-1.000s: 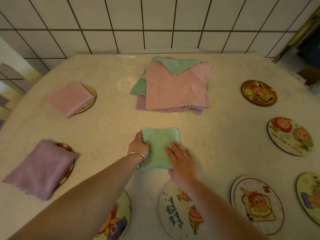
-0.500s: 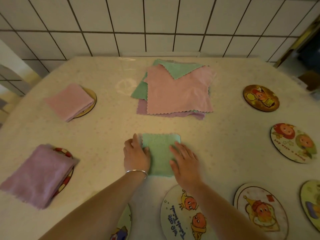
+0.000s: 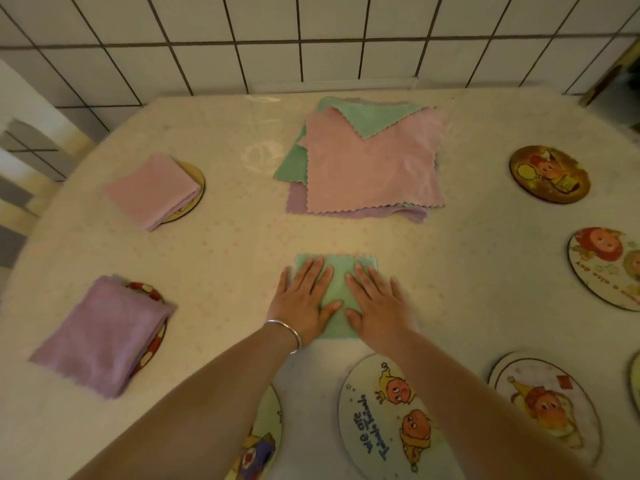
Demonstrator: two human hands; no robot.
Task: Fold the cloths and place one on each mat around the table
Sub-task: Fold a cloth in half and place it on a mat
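Left hand: the left hand [image 3: 304, 303] is lying flat with its fingers spread, palm pressing down on the left half of the green folded cloth [image 3: 337, 289]; a silver bangle [image 3: 285, 332] is sitting on its wrist.
Right hand: the right hand [image 3: 375, 306] is lying flat beside it, fingers spread, pressing down on the right half of the same cloth; neither hand is pinching anything.
Green folded cloth: it is lying on the bare bench [image 3: 225, 258], near the front middle, not on any mat, with its far edge showing beyond the fingertips.
Cloth pile: a pile of unfolded cloths [image 3: 367, 164] is lying spread out at the far middle of the bench, a pink one on top, with green and purple ones showing under it.
Pink folded cloth: the pink folded cloth [image 3: 152, 190] is resting on a round mat [image 3: 194, 174] at the far left, covering most of it.
Purple folded cloth: the purple folded cloth [image 3: 100, 336] is resting on a red-rimmed mat [image 3: 149, 292] at the near left, hanging past the mat's edge.
Bare mats: a brown cartoon mat [image 3: 549, 173] is lying at the far right, a pale one [image 3: 604, 266] below it, one with a crowned figure [image 3: 543, 407] at the near right, and one with lettering [image 3: 381, 420] just in front of the hands, partly under the right forearm.
Wall: white tiles [image 3: 311, 39] are rising behind the bench.
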